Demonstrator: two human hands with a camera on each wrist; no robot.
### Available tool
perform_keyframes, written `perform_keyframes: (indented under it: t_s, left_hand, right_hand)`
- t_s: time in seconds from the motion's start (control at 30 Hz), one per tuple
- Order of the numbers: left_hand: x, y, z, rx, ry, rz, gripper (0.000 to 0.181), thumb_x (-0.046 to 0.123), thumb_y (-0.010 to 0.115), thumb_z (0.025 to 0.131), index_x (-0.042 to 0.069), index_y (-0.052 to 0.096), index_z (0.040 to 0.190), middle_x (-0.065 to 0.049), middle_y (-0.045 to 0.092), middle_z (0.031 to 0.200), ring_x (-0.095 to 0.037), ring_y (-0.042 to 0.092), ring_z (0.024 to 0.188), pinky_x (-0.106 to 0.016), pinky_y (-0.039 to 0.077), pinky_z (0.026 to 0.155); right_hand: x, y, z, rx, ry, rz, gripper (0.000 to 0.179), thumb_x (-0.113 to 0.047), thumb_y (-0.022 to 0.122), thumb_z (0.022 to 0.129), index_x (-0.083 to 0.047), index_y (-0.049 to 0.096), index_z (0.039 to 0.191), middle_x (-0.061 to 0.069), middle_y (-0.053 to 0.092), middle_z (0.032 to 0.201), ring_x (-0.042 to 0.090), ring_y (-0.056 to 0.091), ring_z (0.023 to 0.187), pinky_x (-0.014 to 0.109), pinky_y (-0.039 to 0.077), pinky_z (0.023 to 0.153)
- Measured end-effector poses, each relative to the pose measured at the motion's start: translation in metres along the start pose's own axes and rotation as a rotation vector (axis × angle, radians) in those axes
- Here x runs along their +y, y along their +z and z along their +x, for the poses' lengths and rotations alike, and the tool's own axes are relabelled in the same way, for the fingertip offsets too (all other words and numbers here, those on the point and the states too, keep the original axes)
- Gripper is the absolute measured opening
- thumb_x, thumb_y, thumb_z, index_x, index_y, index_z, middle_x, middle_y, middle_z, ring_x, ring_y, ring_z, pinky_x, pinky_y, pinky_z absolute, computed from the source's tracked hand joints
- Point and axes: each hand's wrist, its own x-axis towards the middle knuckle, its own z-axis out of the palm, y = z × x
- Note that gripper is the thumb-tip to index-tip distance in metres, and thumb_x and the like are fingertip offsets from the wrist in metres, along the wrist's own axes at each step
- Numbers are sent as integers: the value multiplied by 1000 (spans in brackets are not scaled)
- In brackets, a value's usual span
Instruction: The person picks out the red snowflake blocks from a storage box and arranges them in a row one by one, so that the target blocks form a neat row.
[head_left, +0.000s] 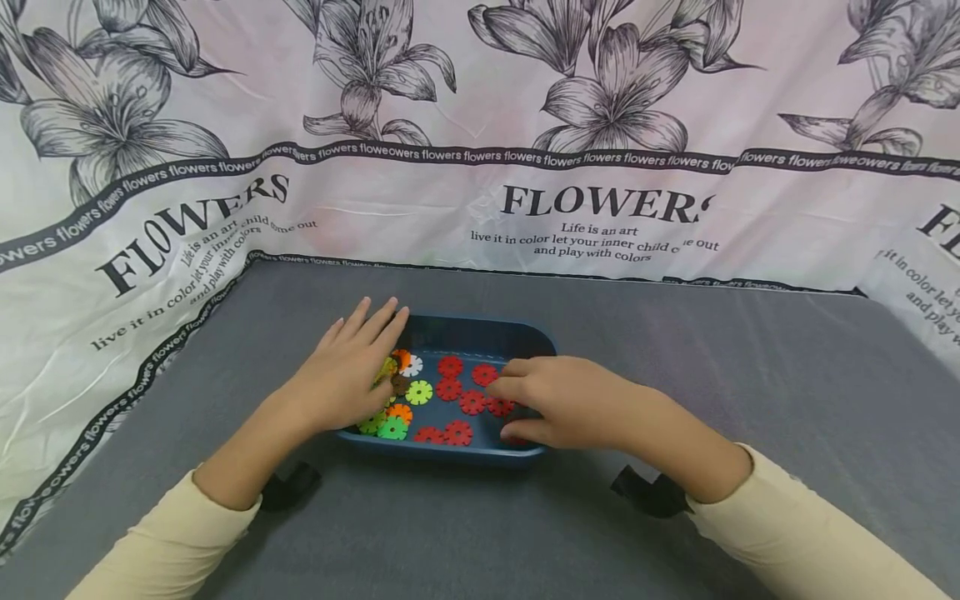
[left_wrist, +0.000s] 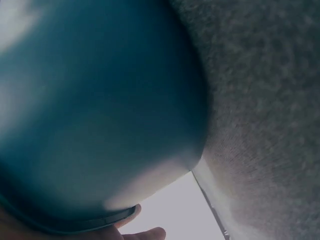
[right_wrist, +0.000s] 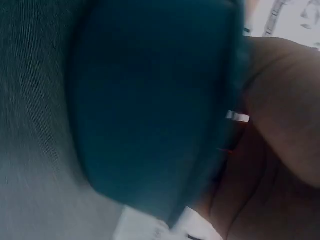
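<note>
A dark blue plastic tray (head_left: 465,333) sits in front of me with snowflake-shaped notched discs inside. Red discs (head_left: 450,389) are spread over its middle and right. At the left end lie several discs in mixed colors, among them a yellow-green disc (head_left: 418,392), a green disc (head_left: 392,427) and an orange disc (head_left: 401,412). My left hand (head_left: 341,379) lies over the left end, fingers straight, thumb inside, partly covering the mixed discs. Over the right end my right hand (head_left: 566,402) reaches in, thumb apart from the bent fingers, fingertips at the red discs. Both wrist views mostly show the tray's outer wall (left_wrist: 110,110).
The tray stands on a grey cloth-covered table (head_left: 480,525). Behind and to the sides hangs a white curtain (head_left: 420,208) with flower drawings and lettering. Dark straps (head_left: 652,492) sit under both wrists.
</note>
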Motion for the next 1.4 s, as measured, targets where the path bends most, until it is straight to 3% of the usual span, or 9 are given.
perform_keyframes:
  t_s: [0.2, 0.47, 0.6, 0.7, 0.77, 0.83, 0.9, 1.13, 1.4]
  left_hand:
    - [0, 3, 2, 21, 5, 9, 78, -4, 49, 85, -2, 21, 158, -19, 16, 164, -44, 8, 149, -62, 22, 112]
    - [0, 4, 1, 42, 1, -14, 77, -4, 51, 85, -4, 22, 157, -20, 18, 163, -44, 10, 149, -56, 19, 115]
    - [0, 5, 0, 84, -39, -67, 72, 1, 53, 89, -7, 25, 155, -25, 22, 161, -47, 20, 146, -58, 24, 113]
    - [0, 4, 0, 104, -112, -127, 72, 3, 53, 90, -8, 25, 155, -28, 25, 158, -43, 52, 120, -52, 48, 93]
    - [1, 4, 0, 96, -160, -146, 72, 3, 53, 90, -8, 23, 155, -28, 27, 157, -34, 61, 90, -42, 52, 70]
    - [2, 4, 0, 77, -197, -149, 72, 2, 53, 91, -7, 21, 156, -28, 29, 156, -25, 53, 63, -35, 42, 53]
    - [3, 4, 0, 56, -224, -145, 74, 1, 54, 91, -6, 19, 157, -28, 30, 154, -21, 45, 52, -33, 38, 48]
    - [5, 3, 1, 35, -251, -127, 83, -4, 58, 87, -3, 15, 158, -29, 32, 151, -19, 37, 46, -31, 33, 46]
    - [6, 6, 0, 21, -267, -112, 84, -3, 59, 88, -2, 14, 159, -28, 31, 152, -20, 39, 47, -32, 34, 46]
  right_hand:
    - [-6, 13, 32, -133, -56, 71, 40, -30, 73, 93, -11, 68, 127, 2, 64, 119, 13, 60, 102, 29, 51, 86]
    - [-14, 34, 62, -88, -143, 94, 29, -26, 73, 93, -12, 71, 118, 0, 57, 101, 9, 53, 83, 18, 46, 71]
    - [-15, 38, 67, -74, -151, 136, 23, -23, 75, 91, -13, 71, 112, -1, 54, 95, 9, 49, 79, 17, 43, 66]
    - [-14, 37, 68, -86, -144, 206, 22, -19, 76, 90, -12, 70, 110, -2, 55, 96, 10, 50, 85, 17, 45, 71]
    - [-12, 36, 68, -103, -129, 265, 22, -17, 77, 90, -12, 70, 110, -3, 55, 98, 10, 51, 89, 18, 45, 75]
    - [-11, 36, 68, -119, -121, 330, 19, -15, 76, 90, -12, 68, 107, -4, 56, 99, 10, 52, 91, 19, 46, 78]
    - [-9, 36, 69, -128, -120, 389, 17, -13, 76, 89, -12, 66, 103, -5, 57, 98, 9, 52, 89, 20, 47, 78]
    - [-7, 36, 68, -112, -166, 528, 14, -6, 74, 90, -13, 63, 96, -7, 60, 87, 6, 53, 75, 22, 48, 69]
    - [-5, 35, 63, -70, -175, 583, 12, 1, 69, 92, -10, 68, 98, -2, 68, 92, 3, 58, 78, 22, 50, 77]
